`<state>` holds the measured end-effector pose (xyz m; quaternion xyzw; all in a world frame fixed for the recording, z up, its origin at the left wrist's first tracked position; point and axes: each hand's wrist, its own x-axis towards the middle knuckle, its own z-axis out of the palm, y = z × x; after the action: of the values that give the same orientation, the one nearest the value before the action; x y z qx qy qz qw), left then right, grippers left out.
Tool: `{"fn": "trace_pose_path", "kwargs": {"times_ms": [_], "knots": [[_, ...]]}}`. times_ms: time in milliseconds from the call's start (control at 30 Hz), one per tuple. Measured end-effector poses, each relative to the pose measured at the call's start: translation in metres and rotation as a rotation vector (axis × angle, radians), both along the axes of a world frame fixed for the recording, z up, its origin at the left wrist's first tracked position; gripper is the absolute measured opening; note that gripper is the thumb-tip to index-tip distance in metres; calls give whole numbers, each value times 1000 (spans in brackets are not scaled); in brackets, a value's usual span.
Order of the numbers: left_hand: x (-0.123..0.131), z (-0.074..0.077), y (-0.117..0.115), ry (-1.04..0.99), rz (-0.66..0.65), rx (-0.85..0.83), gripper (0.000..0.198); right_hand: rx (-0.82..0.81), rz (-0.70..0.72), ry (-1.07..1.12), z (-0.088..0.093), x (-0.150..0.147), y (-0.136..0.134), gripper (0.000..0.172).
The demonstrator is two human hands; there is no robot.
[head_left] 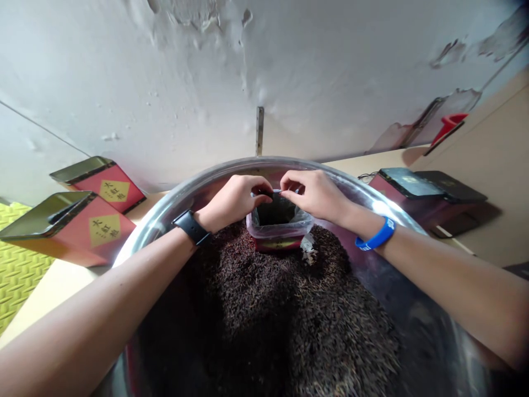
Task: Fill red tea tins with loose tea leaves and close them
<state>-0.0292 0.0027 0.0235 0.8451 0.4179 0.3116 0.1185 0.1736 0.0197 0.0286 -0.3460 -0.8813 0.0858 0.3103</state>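
Observation:
A big steel basin (165, 207) holds a heap of dark loose tea leaves (289, 309). A small red tin (278, 243) lined with a clear plastic bag (281, 223) stands upright in the leaves at the far side. My left hand (235, 199), with a black watch on its wrist, pinches the bag's far rim from the left. My right hand (316, 193), with a blue wristband, pinches the same rim from the right. The fingertips of both hands nearly meet above the tin's opening.
Two red tins with yellow labels (72, 226) (103, 184) lie on the table at the left, by a yellow mat (16, 275). A dark scale (417, 190) sits at the right. A peeling white wall rises close behind the basin.

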Motion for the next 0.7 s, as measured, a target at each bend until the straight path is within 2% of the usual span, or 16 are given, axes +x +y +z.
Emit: {"fn": "trace_pose_path", "kwargs": {"times_ms": [300, 700], "knots": [[0, -5, 2, 61, -47, 7, 21, -42, 2, -45, 2, -1, 0, 11], [-1, -1, 2, 39, -32, 39, 19, -22, 21, -28, -1, 0, 3, 12]]}}
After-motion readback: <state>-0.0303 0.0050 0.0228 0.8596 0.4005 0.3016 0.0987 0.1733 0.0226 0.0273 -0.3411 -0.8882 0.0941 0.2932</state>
